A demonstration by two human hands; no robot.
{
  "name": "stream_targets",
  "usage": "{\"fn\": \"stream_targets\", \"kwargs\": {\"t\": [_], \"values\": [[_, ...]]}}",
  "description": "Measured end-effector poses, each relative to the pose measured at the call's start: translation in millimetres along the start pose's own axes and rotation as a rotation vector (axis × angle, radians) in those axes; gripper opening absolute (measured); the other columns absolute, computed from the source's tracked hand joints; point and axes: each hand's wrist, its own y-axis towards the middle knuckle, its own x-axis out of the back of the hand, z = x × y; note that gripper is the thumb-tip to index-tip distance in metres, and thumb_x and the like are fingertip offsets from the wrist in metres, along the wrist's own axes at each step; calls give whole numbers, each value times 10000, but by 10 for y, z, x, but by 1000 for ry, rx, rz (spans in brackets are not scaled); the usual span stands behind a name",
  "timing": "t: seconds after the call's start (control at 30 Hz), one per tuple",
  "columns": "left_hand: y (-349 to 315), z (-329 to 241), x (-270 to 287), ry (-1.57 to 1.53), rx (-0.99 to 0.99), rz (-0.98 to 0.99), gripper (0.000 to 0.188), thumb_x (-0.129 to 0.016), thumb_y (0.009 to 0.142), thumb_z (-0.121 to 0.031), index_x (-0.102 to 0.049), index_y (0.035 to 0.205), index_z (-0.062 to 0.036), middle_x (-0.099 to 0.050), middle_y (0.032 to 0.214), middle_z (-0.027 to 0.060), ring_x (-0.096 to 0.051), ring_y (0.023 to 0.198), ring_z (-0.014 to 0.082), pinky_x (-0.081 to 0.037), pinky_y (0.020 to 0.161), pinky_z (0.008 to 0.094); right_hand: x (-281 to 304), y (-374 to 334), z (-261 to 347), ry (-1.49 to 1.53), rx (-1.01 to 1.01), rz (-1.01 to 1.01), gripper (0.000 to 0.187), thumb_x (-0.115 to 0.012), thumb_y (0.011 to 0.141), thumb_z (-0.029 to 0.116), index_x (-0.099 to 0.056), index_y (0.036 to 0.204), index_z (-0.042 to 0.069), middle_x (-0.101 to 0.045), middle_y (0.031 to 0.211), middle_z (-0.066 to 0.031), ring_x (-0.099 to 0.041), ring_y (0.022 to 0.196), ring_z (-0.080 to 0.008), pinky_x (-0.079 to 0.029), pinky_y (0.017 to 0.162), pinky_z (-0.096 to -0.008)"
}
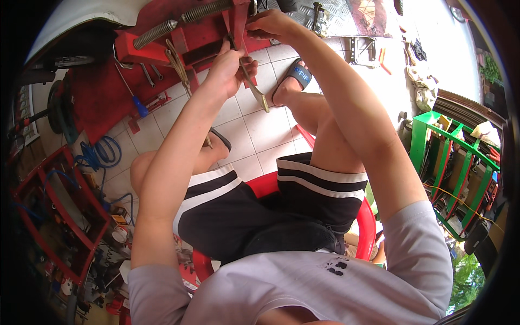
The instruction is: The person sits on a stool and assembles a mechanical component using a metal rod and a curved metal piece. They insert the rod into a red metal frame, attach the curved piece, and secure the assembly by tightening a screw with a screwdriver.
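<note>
My left hand [226,73] is closed round a long metal hand tool [253,89]. The tool's flat, flared end points down toward the floor, and its upper end runs up beside a red steel frame [239,24]. Just right of that frame is my right hand [271,24], its fingers partly stretched toward the upright. I see nothing held in it, and I cannot tell whether the fingertips touch the metal. Across the frame's upper part lies a thick threaded rod with springs [187,19]. Locking pliers [176,62] hang from the frame left of my left hand.
On a red surface at the left lie a blue-handled screwdriver [140,105] and spanners [147,75]. A coiled blue hose [103,151] is on the tiles below. A red rack [59,211] stands at the left, a green rack [428,122] at the right. I sit on a red chair [366,230].
</note>
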Motion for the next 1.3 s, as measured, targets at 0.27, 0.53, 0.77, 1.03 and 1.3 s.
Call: {"fn": "stream_targets", "kwargs": {"t": [0.27, 0.53, 0.77, 1.03, 1.3], "values": [[22, 5, 13, -12, 6, 23, 401, -362, 975, -82, -336, 1366, -165, -520, 914, 101, -559, 763, 177, -497, 623, 295, -33, 68, -123, 90, 76, -1, 184, -647, 785, -57, -658, 962, -103, -677, 916, -189, -692, 786, -234, -601, 724, -271], [8, -4, 8, -10, 3, 24, 417, -360, 973, -79, -322, 1376, -176, -519, 913, 100, -557, 761, 171, -499, 616, 293, -19, 90, -119, -109, 168, 2, 204, -643, 797, -16, -683, 993, -59, -687, 867, -113, -654, 727, -151, -556, 687, -246], [-6, -9, -7, -2, -6, 27, 425, -366, 969, -75, -311, 1381, -163, -521, 909, 106, -559, 761, 173, -498, 613, 293, 14, 130, -177, -47, 163, 3, 206, -650, 801, -1, -686, 996, -54, -688, 851, -103, -645, 706, -135, -547, 666, -240], [21, -30, 28, -13, -9, 50, 353, -365, 972, -75, -381, 1321, -126, -516, 943, 103, -554, 764, 172, -490, 605, 288, -71, 86, -107, -137, 56, -81, 161, -652, 833, 79, -672, 910, -61, -676, 782, -102, -640, 628, -144, -545, 593, -248], [1, -16, -2, -1, -2, 43, 340, -352, 983, -90, -385, 1319, -129, -513, 949, 96, -554, 764, 169, -491, 610, 285, -28, 77, -112, -83, 36, -2, 153, -639, 838, 91, -671, 888, -51, -652, 728, -83, -623, 607, -143, -521, 551, -242]]}}
